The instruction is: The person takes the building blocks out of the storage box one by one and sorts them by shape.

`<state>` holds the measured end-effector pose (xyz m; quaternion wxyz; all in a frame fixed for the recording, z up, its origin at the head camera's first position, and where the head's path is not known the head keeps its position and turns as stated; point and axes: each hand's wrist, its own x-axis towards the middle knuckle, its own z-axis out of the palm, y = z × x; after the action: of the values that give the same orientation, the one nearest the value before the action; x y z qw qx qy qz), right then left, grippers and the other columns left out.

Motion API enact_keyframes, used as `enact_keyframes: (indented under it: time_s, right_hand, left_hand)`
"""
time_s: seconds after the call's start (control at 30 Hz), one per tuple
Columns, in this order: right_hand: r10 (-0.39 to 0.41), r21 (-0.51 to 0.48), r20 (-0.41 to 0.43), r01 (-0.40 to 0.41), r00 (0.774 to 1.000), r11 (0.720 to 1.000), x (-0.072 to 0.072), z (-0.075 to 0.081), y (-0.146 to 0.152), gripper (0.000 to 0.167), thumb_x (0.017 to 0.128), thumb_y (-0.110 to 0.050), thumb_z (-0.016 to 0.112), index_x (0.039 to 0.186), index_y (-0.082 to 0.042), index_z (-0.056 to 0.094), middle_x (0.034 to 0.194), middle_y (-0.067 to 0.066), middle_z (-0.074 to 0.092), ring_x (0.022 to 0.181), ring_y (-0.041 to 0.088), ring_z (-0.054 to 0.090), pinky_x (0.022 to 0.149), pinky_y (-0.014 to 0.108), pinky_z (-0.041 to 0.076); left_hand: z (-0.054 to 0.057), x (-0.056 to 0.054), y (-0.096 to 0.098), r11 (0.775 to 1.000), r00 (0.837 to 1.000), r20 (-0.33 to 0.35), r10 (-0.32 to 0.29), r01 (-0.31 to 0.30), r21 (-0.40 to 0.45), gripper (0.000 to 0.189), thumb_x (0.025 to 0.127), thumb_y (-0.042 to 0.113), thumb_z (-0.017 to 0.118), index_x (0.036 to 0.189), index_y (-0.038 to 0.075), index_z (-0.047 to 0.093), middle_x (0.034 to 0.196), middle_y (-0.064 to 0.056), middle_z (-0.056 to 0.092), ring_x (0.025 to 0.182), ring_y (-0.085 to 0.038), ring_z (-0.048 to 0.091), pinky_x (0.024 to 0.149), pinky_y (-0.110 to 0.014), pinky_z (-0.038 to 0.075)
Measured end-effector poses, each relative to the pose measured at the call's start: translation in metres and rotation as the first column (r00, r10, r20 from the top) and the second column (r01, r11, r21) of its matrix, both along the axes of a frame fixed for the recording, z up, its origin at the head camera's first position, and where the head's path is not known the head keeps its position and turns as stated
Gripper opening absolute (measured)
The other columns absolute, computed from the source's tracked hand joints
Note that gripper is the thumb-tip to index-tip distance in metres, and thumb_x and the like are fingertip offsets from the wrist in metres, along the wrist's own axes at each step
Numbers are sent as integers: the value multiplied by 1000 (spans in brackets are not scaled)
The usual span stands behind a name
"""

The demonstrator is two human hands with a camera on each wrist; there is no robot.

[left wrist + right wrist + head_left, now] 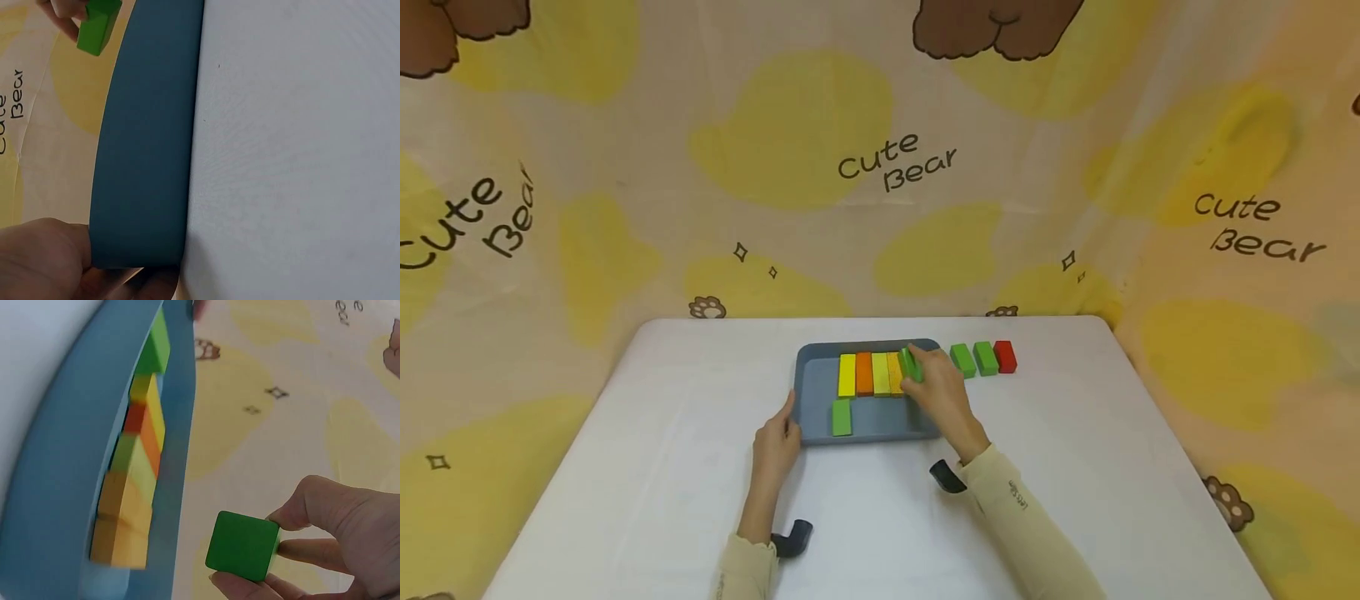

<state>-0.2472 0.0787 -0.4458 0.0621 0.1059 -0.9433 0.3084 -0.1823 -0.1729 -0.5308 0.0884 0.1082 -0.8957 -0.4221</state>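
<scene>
My right hand (942, 392) pinches a green block (242, 545) between thumb and fingers, raised over the right part of the grey-blue tray (816, 437). Beneath and to its left, several blocks stand side by side in a row: a yellow block (847, 375), an orange block (864, 374), a light green block (881, 374) and wood-coloured ones (119, 540). Another green block (842, 417) sits nearer the tray's front, below the yellow one. At the tray's front left corner, my left hand (776, 440) grips the wall, its index finger lying along the left side.
Right of the tray, two green blocks (986, 359) and a red block (1005, 357) lie on the white table (1075, 467). A patterned cloth (790, 208) hangs behind the table. Each wrist carries a black mount (793, 538).
</scene>
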Motion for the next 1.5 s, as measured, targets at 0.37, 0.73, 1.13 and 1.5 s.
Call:
enact_keyframes:
  time_s: [0.37,0.73,1.13,1.5]
  right_hand:
    - [-100,106,78,92,992,990,-31,-9,55,57,83,-17,67,138,-5,56,107,23,63,88,32,55,72,43,52]
    - [-175,136,89,162,981,977,-61,-14,122,59,86,-17,65,138,7,50,112,29,61,93,35,53,81,51,47]
    - [-240,162,139,217,961,962,-75,-32,164,53,87,-13,62,133,11,52,115,32,59,97,39,51,82,51,48]
    - [-261,178,236,222,936,958,-82,-43,171,54,90,-12,61,135,14,47,124,35,56,108,45,53,96,57,45]
  left_hand:
    - [-14,9,5,1000,1000,25,8,-8,19,54,93,0,45,146,3,43,61,-6,44,50,-11,32,46,-23,32]
    - [-14,10,3,1000,1000,14,12,-12,0,54,91,-1,46,145,2,45,65,-9,52,51,-11,32,47,-23,32]
    - [-9,5,1,1000,1000,12,8,-8,-13,54,91,-1,47,145,3,45,58,-2,41,50,-10,32,46,-23,32]
    - [-2,1,1,1000,1000,-17,13,-13,-15,54,90,-1,48,144,4,47,58,-2,40,49,-10,31,44,-23,32]
